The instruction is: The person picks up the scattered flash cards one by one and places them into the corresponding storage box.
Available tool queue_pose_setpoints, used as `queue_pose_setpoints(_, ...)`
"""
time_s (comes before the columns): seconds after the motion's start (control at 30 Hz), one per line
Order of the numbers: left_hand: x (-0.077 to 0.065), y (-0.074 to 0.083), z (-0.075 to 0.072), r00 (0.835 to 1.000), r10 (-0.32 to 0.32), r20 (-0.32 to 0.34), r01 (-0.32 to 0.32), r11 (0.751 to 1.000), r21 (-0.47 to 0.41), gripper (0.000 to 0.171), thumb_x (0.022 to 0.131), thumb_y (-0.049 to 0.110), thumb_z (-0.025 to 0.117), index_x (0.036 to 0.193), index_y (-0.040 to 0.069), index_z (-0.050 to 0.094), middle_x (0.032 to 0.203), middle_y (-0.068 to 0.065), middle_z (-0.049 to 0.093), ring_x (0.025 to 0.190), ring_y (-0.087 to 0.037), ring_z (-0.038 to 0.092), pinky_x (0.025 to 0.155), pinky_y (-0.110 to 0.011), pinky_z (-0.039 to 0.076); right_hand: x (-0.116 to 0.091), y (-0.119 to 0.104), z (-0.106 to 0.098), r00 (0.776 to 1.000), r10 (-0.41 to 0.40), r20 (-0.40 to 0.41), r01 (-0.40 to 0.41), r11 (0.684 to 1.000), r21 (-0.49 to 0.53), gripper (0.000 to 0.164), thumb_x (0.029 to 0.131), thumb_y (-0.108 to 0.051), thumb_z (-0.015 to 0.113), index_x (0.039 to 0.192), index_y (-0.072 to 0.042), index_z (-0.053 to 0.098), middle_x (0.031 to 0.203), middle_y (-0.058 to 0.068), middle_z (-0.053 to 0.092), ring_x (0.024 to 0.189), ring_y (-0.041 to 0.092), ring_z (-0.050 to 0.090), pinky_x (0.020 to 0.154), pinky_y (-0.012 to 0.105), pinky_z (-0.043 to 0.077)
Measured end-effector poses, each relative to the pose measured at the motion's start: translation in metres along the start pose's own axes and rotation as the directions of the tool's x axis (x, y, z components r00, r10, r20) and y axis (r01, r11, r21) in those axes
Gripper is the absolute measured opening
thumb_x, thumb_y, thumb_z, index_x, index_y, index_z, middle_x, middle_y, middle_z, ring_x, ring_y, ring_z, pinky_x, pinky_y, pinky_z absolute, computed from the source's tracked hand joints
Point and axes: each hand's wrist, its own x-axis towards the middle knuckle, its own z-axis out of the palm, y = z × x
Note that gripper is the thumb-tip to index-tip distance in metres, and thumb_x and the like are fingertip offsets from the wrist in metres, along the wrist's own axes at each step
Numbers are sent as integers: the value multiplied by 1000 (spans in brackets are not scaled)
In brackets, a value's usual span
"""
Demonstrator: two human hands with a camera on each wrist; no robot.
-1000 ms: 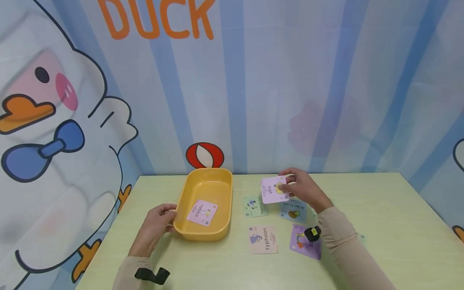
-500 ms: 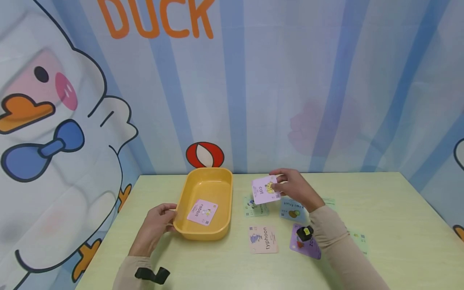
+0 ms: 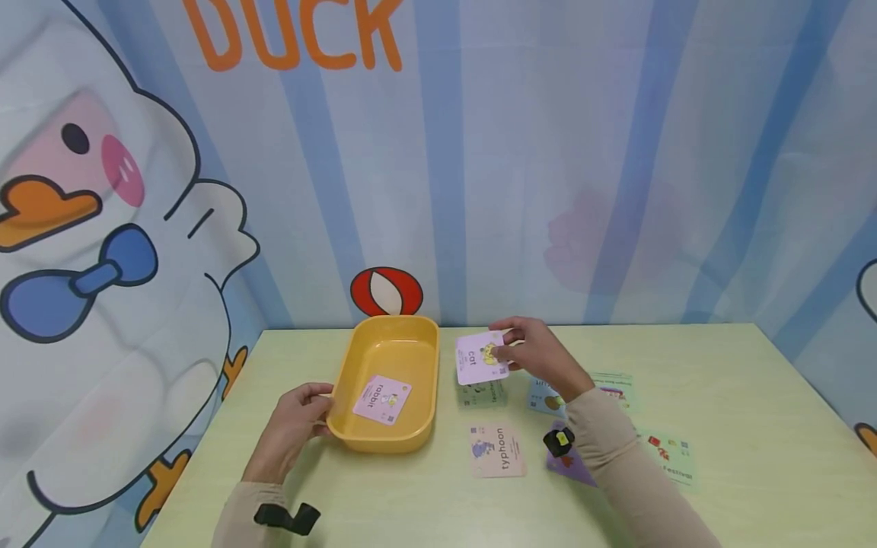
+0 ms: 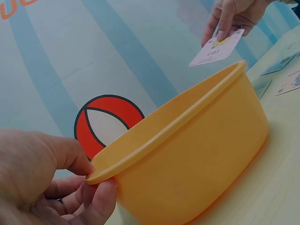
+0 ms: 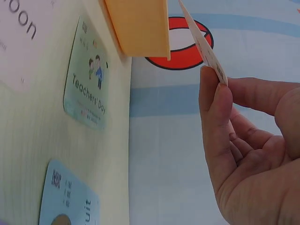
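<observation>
My right hand [image 3: 537, 354] pinches the pink "cat" card [image 3: 479, 358] by its right edge, thumb against the picture side. The card is held above the table, just right of the yellow tray [image 3: 384, 445]. In the right wrist view the "cat" card [image 5: 204, 47] appears nearly edge-on between thumb and fingers. My left hand [image 3: 294, 430] pinches the tray's left rim; the left wrist view has the thumb and fingers of the left hand [image 4: 61, 173] on either side of that rim. A pink "rabbit" card [image 3: 382, 399] lies inside the tray.
On the table lie a green Teachers' Day card [image 5: 89, 77], partly covered in the head view, a "typhoon" card [image 3: 496, 451], a blue fruit card [image 3: 544, 396], a purple card [image 3: 570, 468] under the right forearm, and green cards [image 3: 674, 459] farther right. A printed curtain [image 3: 514, 152] hangs behind.
My right hand has carried the "cat" card leftward toward the tray, uncovering more of the green cards at the right. The left hand and tray stay in place.
</observation>
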Motion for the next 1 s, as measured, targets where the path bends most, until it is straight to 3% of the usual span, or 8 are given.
queue_pose_setpoints(0.63,1,-1,0,1000,5,-3,-5,1000,0,35,100,13,54,132,0,55,113,-15,60,95,-24,60,71,-29,56,8,-24,46,1000,7,22,-8,999,36,44,91,-3,71,134,-6,64,104,13,65,83,21,68,70,32,60)
queue_pose_setpoints(1.0,2,-3,0,1000,17,-3,-18,1000,-10,35,99,12,54,132,-1,56,113,-16,61,93,-24,60,72,-30,55,11,-35,67,999,6,32,-8,999,48,44,92,-4,70,135,-3,62,104,12,64,85,21,68,74,36,61)
